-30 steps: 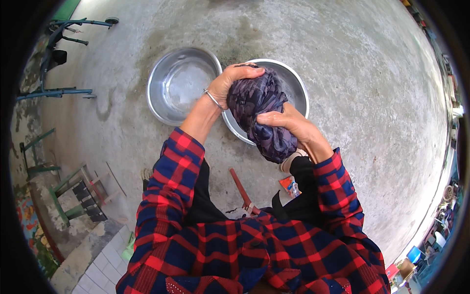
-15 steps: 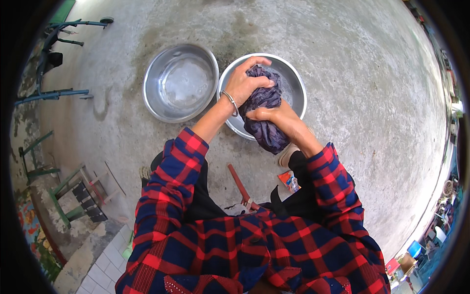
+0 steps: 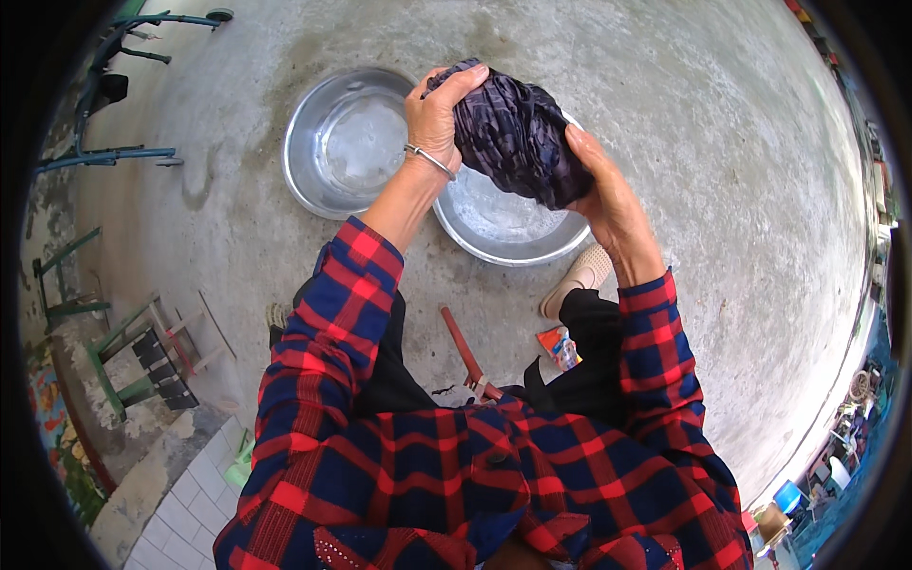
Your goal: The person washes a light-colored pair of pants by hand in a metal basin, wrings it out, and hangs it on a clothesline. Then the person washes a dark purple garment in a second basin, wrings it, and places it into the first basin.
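A dark, purplish-black wet cloth (image 3: 518, 133), wrinkled and bunched, is stretched between my two hands over the right-hand metal basin (image 3: 508, 233). My left hand (image 3: 435, 114), with a silver bangle at the wrist, grips its upper left end, thumb on top. At the lower right end my right hand (image 3: 608, 195) is closed round the cloth, thumb above and fingers hidden underneath. Whitish suds and water show in the basin below. Beside it on the left, partly behind my left hand, stands a second metal basin (image 3: 328, 180) holding shallow water.
Between my legs a red-brown bar (image 3: 463, 347) reaches forward. A small orange and blue packet (image 3: 559, 348) lies by my right shoe (image 3: 579, 280). Blue metal frames (image 3: 114, 157) and a low green-legged stool (image 3: 142, 366) stand at the left. Mixed household items line the right edge.
The cloth has risen from the right basin and spread wider. My left hand has moved up and left, my right hand to the right, exposing more of the basin.
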Demonstrator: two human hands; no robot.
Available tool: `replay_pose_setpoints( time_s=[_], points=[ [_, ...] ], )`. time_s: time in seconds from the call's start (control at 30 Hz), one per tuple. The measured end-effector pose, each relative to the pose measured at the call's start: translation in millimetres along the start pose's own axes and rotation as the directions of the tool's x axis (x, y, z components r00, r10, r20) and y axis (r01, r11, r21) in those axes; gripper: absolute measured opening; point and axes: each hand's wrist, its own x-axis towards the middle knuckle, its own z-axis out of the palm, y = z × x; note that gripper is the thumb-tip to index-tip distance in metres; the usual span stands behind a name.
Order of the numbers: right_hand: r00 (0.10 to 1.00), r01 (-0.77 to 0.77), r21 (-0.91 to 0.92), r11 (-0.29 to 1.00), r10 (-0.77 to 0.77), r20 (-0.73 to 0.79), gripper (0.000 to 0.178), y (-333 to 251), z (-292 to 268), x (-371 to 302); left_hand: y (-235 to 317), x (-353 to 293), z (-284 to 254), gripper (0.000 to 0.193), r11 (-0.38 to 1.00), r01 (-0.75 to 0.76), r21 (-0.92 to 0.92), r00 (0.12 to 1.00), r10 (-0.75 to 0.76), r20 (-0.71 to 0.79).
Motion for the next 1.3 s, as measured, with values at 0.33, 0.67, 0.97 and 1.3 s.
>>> replay_pose_setpoints(
  time_s=[0.33,0.67,0.97,1.3],
  points=[
    [0.465,0.665,-0.680,0.310,-0.884,0.052,0.032,-2,17,-7,-25,-12,-10,0.065,0.609,0.781,-0.142,0.572,-0.605,0.554],
    [0.313,0.694,-0.709,-0.123,-0.836,0.451,0.034,17,44,-48,-46,-23,-18,0.021,0.509,0.860,-0.036,0.427,-0.681,0.595],
    [0.290,0.692,-0.693,-0.203,-0.800,0.525,0.020,33,53,-56,-39,-34,-3,0.014,0.550,0.767,0.331,0.480,-0.834,0.273],
    [0.362,0.718,-0.673,-0.176,-0.731,0.578,0.024,38,51,-55,-63,-18,-19,0.015,0.633,0.476,0.610,0.507,-0.764,0.398]
  ],
)
